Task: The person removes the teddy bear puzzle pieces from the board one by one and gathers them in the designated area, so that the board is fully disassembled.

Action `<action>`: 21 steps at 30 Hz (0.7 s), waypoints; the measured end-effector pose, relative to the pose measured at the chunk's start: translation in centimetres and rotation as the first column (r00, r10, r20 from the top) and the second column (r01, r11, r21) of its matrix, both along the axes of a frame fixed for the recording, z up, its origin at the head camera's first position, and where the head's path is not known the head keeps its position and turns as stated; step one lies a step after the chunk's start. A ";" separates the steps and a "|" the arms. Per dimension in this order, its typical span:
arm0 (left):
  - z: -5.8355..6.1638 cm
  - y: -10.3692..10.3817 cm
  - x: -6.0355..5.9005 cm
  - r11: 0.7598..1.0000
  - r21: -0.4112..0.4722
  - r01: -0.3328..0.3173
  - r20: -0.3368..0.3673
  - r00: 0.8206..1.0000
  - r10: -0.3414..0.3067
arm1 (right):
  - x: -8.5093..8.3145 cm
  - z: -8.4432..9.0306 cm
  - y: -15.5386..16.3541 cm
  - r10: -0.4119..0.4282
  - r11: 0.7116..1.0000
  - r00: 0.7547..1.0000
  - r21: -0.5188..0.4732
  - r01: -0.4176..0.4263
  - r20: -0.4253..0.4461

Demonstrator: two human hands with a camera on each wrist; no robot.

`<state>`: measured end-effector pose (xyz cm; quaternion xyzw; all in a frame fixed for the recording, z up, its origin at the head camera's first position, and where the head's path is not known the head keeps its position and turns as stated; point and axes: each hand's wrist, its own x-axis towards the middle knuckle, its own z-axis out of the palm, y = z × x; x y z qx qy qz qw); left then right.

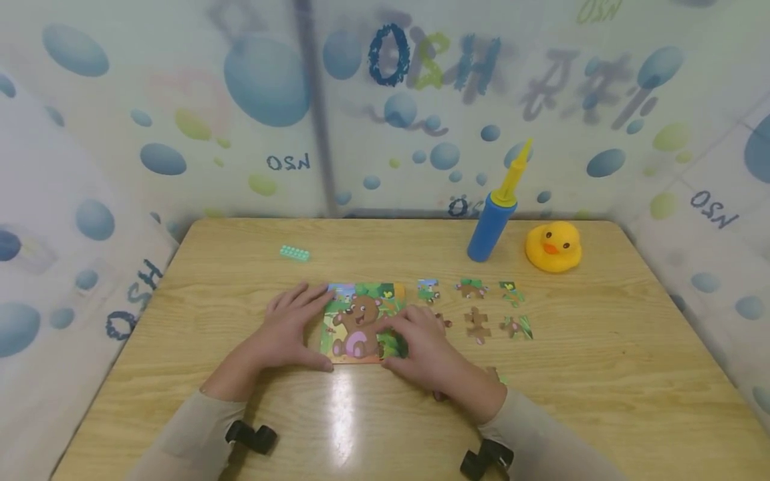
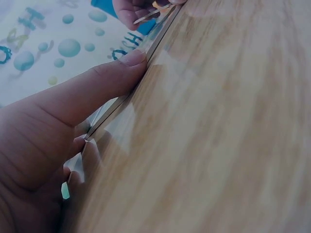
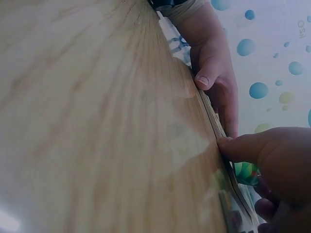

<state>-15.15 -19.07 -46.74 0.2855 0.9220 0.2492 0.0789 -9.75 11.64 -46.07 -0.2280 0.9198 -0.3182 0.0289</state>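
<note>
A bear jigsaw puzzle (image 1: pixel 357 310) lies on the wooden table (image 1: pixel 289 427) in front of me. My left hand (image 1: pixel 289 331) rests along its left side, fingers extended, with the index fingertip near the top corner and the thumb at the bottom corner. At the lower right of the puzzle, my right hand (image 1: pixel 424 347) pinches a thin puzzle piece (image 2: pixel 150 14), which looks tilted in the left wrist view. Green shows on the piece (image 3: pixel 246 173) in the right wrist view. The right thumb reaches the puzzle's bottom edge, and the hand covers the puzzle's right part.
Several loose jigsaw pieces (image 1: pixel 478 325) lie right of the puzzle, some partly hidden by the right hand and forearm. Behind them stand a blue and yellow hand pump (image 1: pixel 492 224) and a yellow rubber duck (image 1: pixel 553 247). A mint toy brick (image 1: pixel 295 253) lies at the back left.
</note>
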 end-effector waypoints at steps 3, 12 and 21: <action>0.1 0.0 -0.1 1.000 -0.005 0.003 -0.001 1.000 -0.003 | 0.1 0.0 0.0 0.011 1.000 0.999 0.018 -0.010 -0.047; 0.2 0.0 0.1 1.000 -0.004 -0.002 0.004 1.000 0.002 | 0.3 -0.4 0.5 0.131 0.984 0.965 0.150 -0.098 -0.229; 0.0 0.1 0.1 1.000 -0.007 -0.006 0.006 1.000 0.006 | 0.6 -1.4 2.0 0.177 0.984 0.950 0.051 -0.170 -0.258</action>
